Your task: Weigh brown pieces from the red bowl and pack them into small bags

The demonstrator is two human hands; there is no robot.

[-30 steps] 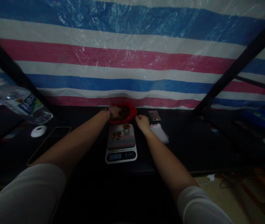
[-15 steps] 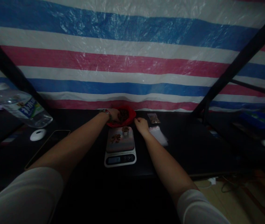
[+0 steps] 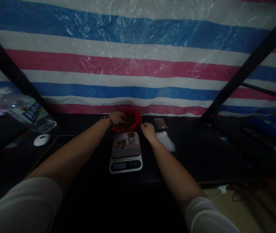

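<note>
A red plastic bag point(image 3: 138, 120) with small brown dried pieces point(image 3: 129, 121) inside lies opened at the back of the table. My left hand point(image 3: 117, 117) is over the bag's left side, its fingers bent together at the contents; what they pinch is too small to make out. At the bag's right edge, my right hand point(image 3: 148, 130) is closed on the rim. In front of the bag, a digital kitchen scale point(image 3: 126, 152) carries a loose pile of brown pieces point(image 3: 121, 144) and a small clear cup point(image 3: 131, 136) with brown bits in it.
Right of the hands lie a small filled zip bag point(image 3: 160, 123) and a stack of clear bags point(image 3: 166, 141). On the left are a large plastic bottle point(image 3: 28, 111), a white mouse point(image 3: 41, 139) and a phone point(image 3: 62, 139), partly under my forearm. Dark posts slant upward on both sides.
My left hand has risen slightly out of the bag's contents and turned, its fingers now showing above the brown pieces. My right hand stays at the bag's edge.
</note>
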